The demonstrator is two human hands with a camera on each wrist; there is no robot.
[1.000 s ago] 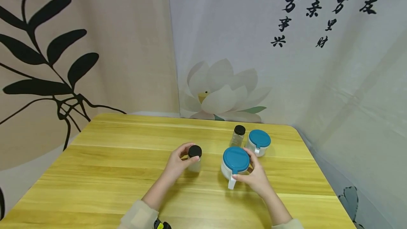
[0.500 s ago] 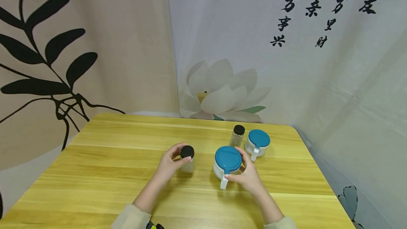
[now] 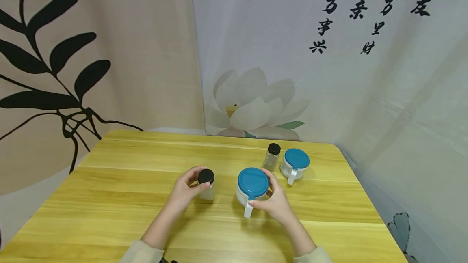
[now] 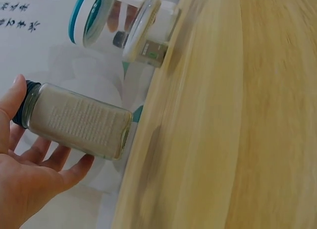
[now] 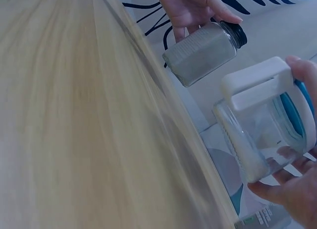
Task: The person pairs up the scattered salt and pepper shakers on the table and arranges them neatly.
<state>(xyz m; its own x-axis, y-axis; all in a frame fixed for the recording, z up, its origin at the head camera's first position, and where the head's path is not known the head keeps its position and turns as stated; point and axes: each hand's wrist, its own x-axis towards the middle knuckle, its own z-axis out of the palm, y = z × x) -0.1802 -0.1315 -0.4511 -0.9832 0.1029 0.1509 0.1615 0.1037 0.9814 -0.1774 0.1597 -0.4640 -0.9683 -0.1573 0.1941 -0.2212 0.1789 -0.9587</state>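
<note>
My left hand [image 3: 183,190] grips a small glass seasoning bottle [image 4: 79,120] by its black cap and shoulder, thumb on one side and fingers on the other. The bottle is upright, a little above the tabletop, and filled with pale powder. To its right, my right hand [image 3: 276,202] holds a clear seasoning jar [image 3: 252,182] with a blue lid and white handle. Its thumb lies at the handle and the fingers wrap the far side. White grains lie at the jar's bottom, as the right wrist view shows [image 5: 252,162]. This jar also hangs just over the table.
Behind the right hand stand a second black-capped glass bottle [image 3: 271,158] and a second blue-lidded jar [image 3: 295,163] with a white handle. Everything is over a wooden table [image 3: 128,173]. A printed curtain [image 3: 164,52] hangs along the table's back edge.
Both hands have moved left together, carrying the bottle and the jar. The second jar's handle now shows fully. The bottle and jar at the back have stayed put.
</note>
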